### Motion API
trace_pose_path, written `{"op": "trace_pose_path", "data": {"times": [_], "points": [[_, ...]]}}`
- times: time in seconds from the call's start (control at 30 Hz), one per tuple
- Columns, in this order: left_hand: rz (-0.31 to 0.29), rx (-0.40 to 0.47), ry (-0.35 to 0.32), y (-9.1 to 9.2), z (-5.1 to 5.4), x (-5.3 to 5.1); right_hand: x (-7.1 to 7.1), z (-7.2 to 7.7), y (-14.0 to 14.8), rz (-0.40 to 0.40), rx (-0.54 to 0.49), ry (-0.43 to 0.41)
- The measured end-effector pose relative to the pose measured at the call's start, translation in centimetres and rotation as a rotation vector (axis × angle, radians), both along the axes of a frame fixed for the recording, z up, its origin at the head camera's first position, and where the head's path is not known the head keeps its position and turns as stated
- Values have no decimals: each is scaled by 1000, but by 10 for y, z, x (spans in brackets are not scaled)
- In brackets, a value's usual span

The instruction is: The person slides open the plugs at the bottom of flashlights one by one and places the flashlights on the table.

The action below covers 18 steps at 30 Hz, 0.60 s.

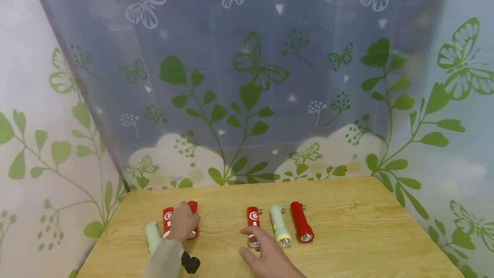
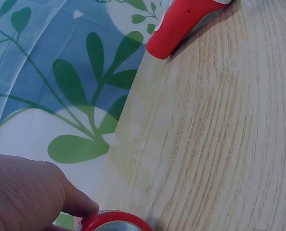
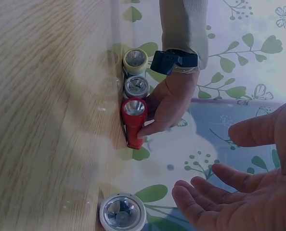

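My left hand (image 1: 182, 223) grips a red flashlight (image 1: 193, 206) at the left of the table. In the right wrist view its thumb and fingers lie along that flashlight's body, the lens facing the camera. Close beside it lie a red flashlight with a white emblem (image 1: 167, 217) and a pale green flashlight (image 1: 152, 235), partly covered by my hand and sleeve. My right hand (image 1: 268, 254) hovers with fingers spread, holding nothing, near another red flashlight with a white emblem (image 1: 253, 217). Whether it touches that flashlight is not clear in the head view; the right wrist view shows a gap.
To the right of the emblem flashlight lie a pale green flashlight (image 1: 278, 222) and a plain red flashlight (image 1: 301, 221), with prongs showing at their far ends. The wooden table (image 1: 355, 226) ends at a leaf-and-butterfly curtain (image 1: 231, 110).
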<state>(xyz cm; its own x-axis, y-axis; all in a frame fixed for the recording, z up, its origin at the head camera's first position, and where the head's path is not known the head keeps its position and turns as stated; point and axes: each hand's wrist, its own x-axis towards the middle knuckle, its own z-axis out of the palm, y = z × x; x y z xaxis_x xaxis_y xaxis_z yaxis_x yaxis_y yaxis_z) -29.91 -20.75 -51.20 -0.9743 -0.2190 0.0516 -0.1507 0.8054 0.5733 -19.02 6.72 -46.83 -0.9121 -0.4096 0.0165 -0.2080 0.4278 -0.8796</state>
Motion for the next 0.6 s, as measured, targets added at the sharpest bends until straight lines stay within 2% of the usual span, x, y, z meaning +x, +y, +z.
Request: {"op": "trace_pose_path", "data": {"times": [0.23, 0.43, 0.6], "points": [[-12, 13, -17, 2, 2, 0, -1, 1, 5, 0, -30, 11], [0, 43, -51, 4, 2, -2, -6, 3, 10, -10, -47, 19], [13, 65, -30, 8, 3, -2, -8, 4, 15, -21, -58, 28]]}}
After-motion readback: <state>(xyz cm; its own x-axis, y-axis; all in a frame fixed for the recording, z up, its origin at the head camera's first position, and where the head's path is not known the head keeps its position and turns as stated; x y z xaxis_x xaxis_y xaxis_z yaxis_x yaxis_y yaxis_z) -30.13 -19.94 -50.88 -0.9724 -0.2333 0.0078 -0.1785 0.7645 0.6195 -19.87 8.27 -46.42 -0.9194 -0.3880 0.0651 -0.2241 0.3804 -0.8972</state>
